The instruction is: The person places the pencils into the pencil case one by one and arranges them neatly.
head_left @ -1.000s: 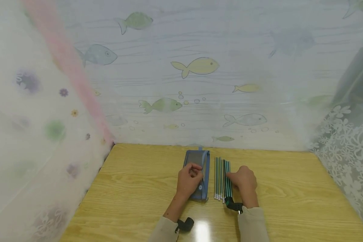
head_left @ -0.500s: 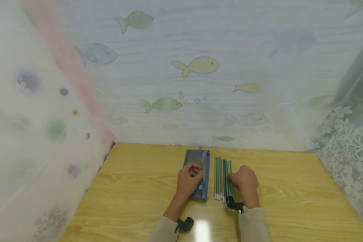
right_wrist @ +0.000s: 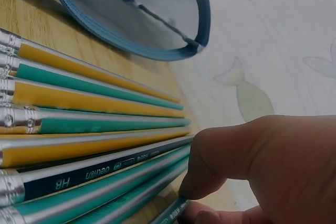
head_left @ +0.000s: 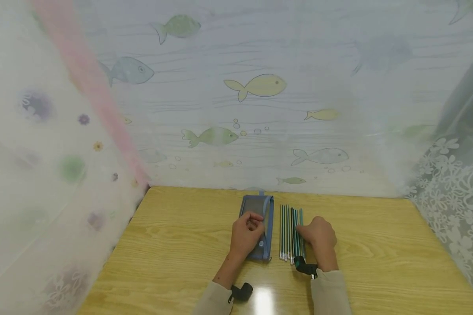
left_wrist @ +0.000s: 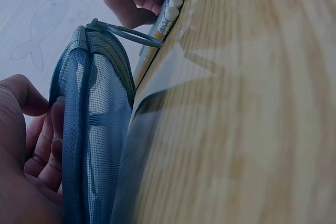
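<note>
My left hand (head_left: 247, 234) grips the opening edge of a blue mesh pencil case (head_left: 255, 204), which lies zip side towards the pencils. In the left wrist view, the thumb and curled fingers are at the pencil case (left_wrist: 102, 129), near its zip. To its right lies a row of pencils (head_left: 285, 232) with white erasers, striped yellow, green and black with silver. At the row's right side is my right hand (head_left: 320, 234). Its thumb and forefinger pinch a green pencil (right_wrist: 170, 212) in the right wrist view, beside the other pencils (right_wrist: 100, 124).
A wood-grain table (head_left: 173, 245) carries everything. Behind it hangs a pale curtain (head_left: 205, 105) printed with fish, with flowered sheets at both sides. A black wrist camera mount (head_left: 242, 292) sits at the left wrist, another mount (head_left: 304, 266) by the right.
My right hand has shifted slightly right, and a green pencil now lies a little apart at the row's right end. The left hand and pencil case have stayed still.
</note>
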Demonstrator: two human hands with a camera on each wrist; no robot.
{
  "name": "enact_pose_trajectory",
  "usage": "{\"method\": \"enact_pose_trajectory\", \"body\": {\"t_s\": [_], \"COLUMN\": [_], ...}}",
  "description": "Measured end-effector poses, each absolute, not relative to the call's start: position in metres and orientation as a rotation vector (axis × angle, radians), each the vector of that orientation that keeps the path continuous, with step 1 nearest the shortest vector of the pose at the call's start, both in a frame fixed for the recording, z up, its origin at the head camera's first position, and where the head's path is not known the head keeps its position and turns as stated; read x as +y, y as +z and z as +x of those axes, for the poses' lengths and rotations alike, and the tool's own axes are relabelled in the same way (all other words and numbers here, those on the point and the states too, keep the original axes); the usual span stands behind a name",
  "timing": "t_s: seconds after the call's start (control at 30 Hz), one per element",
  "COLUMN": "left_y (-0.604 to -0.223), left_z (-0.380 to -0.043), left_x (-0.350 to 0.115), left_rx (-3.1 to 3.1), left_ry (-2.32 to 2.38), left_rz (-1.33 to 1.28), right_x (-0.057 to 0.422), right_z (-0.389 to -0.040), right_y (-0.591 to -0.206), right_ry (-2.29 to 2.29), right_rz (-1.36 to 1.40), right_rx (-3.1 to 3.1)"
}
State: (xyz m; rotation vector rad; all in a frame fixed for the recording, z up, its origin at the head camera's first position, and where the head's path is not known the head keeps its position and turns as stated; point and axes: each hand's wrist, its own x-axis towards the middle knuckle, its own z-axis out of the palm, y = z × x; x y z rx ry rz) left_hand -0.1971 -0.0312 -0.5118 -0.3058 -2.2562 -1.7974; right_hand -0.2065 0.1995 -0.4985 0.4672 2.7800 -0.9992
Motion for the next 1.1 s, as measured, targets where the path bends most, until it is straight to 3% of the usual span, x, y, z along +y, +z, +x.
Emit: {"method": "enact_pose_trajectory", "body": {"t_s": [0.57, 1.1], "left_y": [-0.527, -0.524], "left_z": [-0.206, -0.205], "left_x": [-0.038, -0.038], "left_rx": [-2.295, -2.307], "left_ry": [-1.796, -1.798], "left_rz": [-0.331, -0.312], "right_x": [0.199, 0.174], "right_z": [-0.202, -0.213], "right_y": [-0.477, -0.487], "right_ry": [-1.107, -1.456], "right_rz": [0.369, 0.118], "right_rx": [2.764, 2.642]}}
